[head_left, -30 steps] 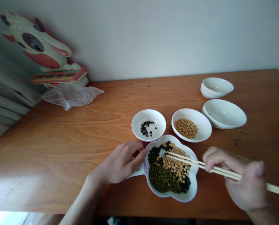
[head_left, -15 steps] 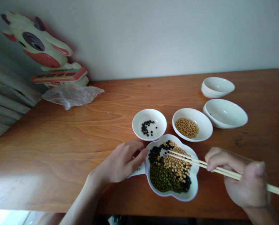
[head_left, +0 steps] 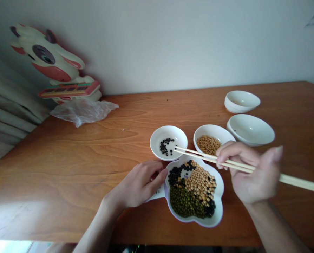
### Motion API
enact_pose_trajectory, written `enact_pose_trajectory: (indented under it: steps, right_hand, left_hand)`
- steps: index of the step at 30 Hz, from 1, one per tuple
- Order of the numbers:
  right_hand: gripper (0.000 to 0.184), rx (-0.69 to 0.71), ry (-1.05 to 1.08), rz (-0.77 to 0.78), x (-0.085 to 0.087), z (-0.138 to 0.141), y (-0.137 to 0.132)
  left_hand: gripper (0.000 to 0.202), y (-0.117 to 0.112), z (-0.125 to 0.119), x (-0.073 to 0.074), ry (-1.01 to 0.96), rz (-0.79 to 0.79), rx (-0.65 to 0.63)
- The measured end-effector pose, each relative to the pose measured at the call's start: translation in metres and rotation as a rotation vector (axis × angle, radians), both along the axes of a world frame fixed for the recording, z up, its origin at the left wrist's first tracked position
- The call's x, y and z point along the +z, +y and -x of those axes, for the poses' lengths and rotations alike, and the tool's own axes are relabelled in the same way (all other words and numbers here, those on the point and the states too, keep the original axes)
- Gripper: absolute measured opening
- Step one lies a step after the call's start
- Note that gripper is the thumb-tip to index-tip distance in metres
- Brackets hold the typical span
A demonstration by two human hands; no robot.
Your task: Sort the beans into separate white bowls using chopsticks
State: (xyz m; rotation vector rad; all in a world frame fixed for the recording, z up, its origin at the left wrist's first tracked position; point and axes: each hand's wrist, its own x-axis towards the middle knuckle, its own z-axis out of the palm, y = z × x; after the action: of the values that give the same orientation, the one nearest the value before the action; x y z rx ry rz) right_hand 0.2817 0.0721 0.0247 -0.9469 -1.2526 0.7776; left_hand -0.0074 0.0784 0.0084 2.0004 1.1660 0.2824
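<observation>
My right hand (head_left: pixel 249 172) is closed around a pair of chopsticks (head_left: pixel 207 156), whose tips reach over the white bowl of black beans (head_left: pixel 157 137). A black bean shows right at the tips; whether they pinch it I cannot tell. With curled fingers, my left hand (head_left: pixel 143 182) grips the rim and handle side of a flower-shaped white dish (head_left: pixel 218 214). In that dish lie black beans (head_left: pixel 175 172), yellow soybeans (head_left: pixel 199 181) and green mung beans (head_left: pixel 183 202), with a few black ones among the soybeans. Behind my right fingers is a bowl of soybeans (head_left: pixel 208 144), partly covered.
Two more white bowls stand at the back right, the nearer bowl (head_left: pixel 252 131) holding a dark speck and the farther bowl (head_left: pixel 242 102) beyond it. A cow-shaped toy keyboard (head_left: pixel 70 89) and a crumpled plastic bag (head_left: pixel 85 112) sit at the back left of the wooden table (head_left: pixel 93 147).
My right hand has carried the chopstick tips from the flower-shaped dish up and left to the bowl of black beans. My left hand stays on the dish. The view has shifted slightly.
</observation>
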Motion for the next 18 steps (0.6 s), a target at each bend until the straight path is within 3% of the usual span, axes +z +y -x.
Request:
enact_pose_trajectory:
  steps: [5,13,18]
  right_hand:
    - [0.083,0.013,-0.018,0.012,-0.001,0.003,0.0]
    - [0.088,-0.025,-0.144,0.088,-0.014,-0.045,-0.026]
    - [0.096,0.034,-0.264,0.124,-0.026,-0.06,-0.042]
  left_hand:
    - [0.047,0.0,0.0,0.001,-0.004,-0.005,-0.002]
    - [0.049,0.0,-0.001,0.002,-0.011,-0.021,-0.009]
    - [0.048,0.0,-0.001,0.003,-0.017,-0.003,-0.017]
